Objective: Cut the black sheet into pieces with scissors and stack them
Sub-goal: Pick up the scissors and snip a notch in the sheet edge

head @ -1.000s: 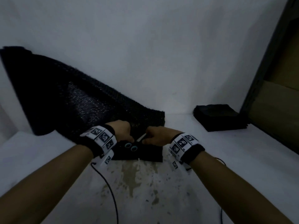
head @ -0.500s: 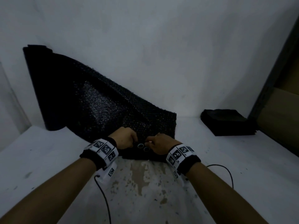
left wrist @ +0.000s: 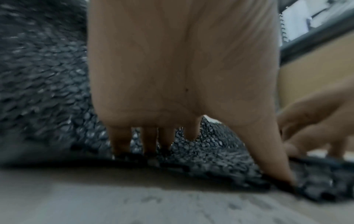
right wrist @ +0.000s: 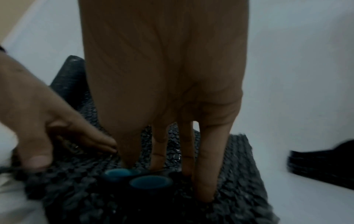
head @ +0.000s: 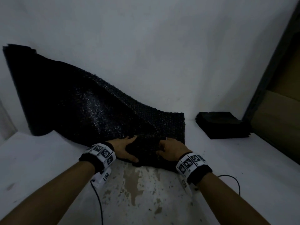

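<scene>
The big black sheet [head: 78, 108] is the largest thing here. It leans up the white wall at the back, and its near end lies flat on the bench [head: 243, 168]. Most of it is still one big piece, so I think a lot of cutting is left.

On the right side of the bench, well apart from the sheet, sits a neat stack of black pieces [head: 222, 124]. So some pieces look already cut and piled up.

Both hands are on the near end of the sheet. The left hand [head: 125, 149] lies spread out, fingers mostly straight, pressing the sheet down. It holds nothing.

The right hand [head: 170, 151] has its fingers reaching down onto the sheet, right at the scissors [right wrist: 141, 177]. The scissors lie on the sheet with their blue handle holes showing. The fingertips touch near the handles, but no finger is through a hole, so they are not picked up yet.

I think picking up the scissors comes next, then another cut.
</scene>
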The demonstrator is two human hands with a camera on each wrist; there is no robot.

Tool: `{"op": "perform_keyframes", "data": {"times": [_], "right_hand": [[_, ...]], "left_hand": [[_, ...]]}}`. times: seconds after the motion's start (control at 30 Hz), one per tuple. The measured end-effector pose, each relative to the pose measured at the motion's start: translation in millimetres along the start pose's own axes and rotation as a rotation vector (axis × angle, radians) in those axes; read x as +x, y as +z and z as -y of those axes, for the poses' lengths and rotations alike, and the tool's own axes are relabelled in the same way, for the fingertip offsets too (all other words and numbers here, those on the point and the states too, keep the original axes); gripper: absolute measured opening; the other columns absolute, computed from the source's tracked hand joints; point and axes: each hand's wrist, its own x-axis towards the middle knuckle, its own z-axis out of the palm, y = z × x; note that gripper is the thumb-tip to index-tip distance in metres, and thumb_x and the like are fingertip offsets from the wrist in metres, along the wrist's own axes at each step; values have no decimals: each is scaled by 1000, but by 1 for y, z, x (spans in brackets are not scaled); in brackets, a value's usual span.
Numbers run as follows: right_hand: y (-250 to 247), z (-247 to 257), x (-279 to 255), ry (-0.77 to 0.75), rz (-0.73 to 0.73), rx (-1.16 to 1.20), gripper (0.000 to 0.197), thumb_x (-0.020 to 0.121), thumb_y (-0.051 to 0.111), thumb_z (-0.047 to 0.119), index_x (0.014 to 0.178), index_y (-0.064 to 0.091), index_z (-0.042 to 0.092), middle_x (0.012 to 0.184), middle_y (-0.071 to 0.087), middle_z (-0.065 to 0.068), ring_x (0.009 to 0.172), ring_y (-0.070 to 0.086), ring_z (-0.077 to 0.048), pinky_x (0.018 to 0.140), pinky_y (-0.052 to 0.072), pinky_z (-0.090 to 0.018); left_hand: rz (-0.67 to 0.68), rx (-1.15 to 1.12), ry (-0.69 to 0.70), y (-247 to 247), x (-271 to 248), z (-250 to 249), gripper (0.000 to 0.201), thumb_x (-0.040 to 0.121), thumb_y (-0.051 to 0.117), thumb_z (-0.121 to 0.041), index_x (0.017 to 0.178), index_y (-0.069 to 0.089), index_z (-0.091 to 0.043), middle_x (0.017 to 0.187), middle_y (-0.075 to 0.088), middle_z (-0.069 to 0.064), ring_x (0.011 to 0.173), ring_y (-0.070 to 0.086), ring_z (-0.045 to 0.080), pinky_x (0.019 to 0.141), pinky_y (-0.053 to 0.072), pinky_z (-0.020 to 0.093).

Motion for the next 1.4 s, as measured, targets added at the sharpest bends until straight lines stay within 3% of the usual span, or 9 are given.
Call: {"op": "perform_keyframes", "data": {"times": [0.17, 0.27, 0.37, 0.47, 0.57, 0.73, 1.07, 1.27, 1.4], "right_hand": [[0, -19, -6, 58, -73, 28, 35, 95, 58, 43, 119, 61, 17, 129, 53, -10, 117, 54, -29, 94, 47, -38], [-1, -29, -4, 91, -69, 26, 30, 91, 60, 40, 115, 62, 22, 128, 53, -8, 116, 55, -29, 98, 49, -43], [-2, -38, -3, 104, -61, 20, 35, 90, 62, 39, 120, 59, 22, 130, 53, -7, 117, 55, -27, 95, 49, -40], [-2, -46, -1, 104, -63, 50, 45, 90, 64, 39, 130, 53, 21, 136, 52, -6, 122, 53, -26, 96, 49, -38], [-1, -54, 0, 116, -59, 92, 54, 90, 67, 38, 137, 47, 20, 140, 50, -6, 125, 51, -25, 102, 47, -40], [-3, -66, 1, 141, -34, 145, 59, 88, 72, 39, 138, 47, 21, 140, 50, -6, 126, 51, -24, 104, 45, -35], [-9, -81, 14, 138, 41, 147, 65, 85, 74, 35, 141, 44, 22, 142, 49, -7, 127, 49, -26, 104, 45, -36], [-8, -89, 15, 182, 16, 120, 57, 89, 64, 23, 143, 47, 23, 143, 47, -7, 130, 47, -26, 107, 43, -38], [-4, -93, 13, 237, -93, 110, 50, 89, 61, 22, 137, 46, 19, 132, 55, -8, 118, 55, -25, 91, 50, -36]], "left_hand": [[-67, 68, 1, -6, 10, -15, 117, 62, 61, -89, 157, 15, -37, 161, 28, -1, 144, 31, 26, 116, 34, 41], [-255, 111, 53, -15, 14, -28, 88, 68, 67, -80, 141, 52, -31, 131, 61, 0, 115, 59, 21, 96, 53, 39], [-601, 177, 124, -25, 20, -43, 47, 87, 68, -47, 130, 61, -28, 119, 63, 1, 106, 60, 21, 87, 55, 39], [-790, 239, 279, -37, 34, -52, 51, 89, 68, -34, 137, 53, -27, 136, 49, 4, 125, 45, 25, 92, 51, 42], [-615, 283, 173, -51, 53, -50, 84, 82, 73, -49, 153, 30, -36, 163, 12, 7, 146, 19, 33, 108, 41, 51], [-164, 194, 17, -52, 82, -45, 118, 72, 68, -75, 157, -5, -38, 164, -21, 4, 150, -14, 36, 119, 11, 63], [-49, 84, -60, -32, 91, -44, 116, 73, 58, -82, 158, -6, -34, 166, -10, 9, 152, -1, 34, 123, 10, 46], [-110, 130, 52, -35, 64, -58, 96, 85, 56, -72, 158, 20, -21, 163, 24, 7, 146, 28, 25, 119, 24, 31], [-21, 109, 103, -26, 49, -60, 99, 76, 61, -78, 157, 23, -33, 163, 22, 0, 147, 25, 22, 121, 19, 30]]}}
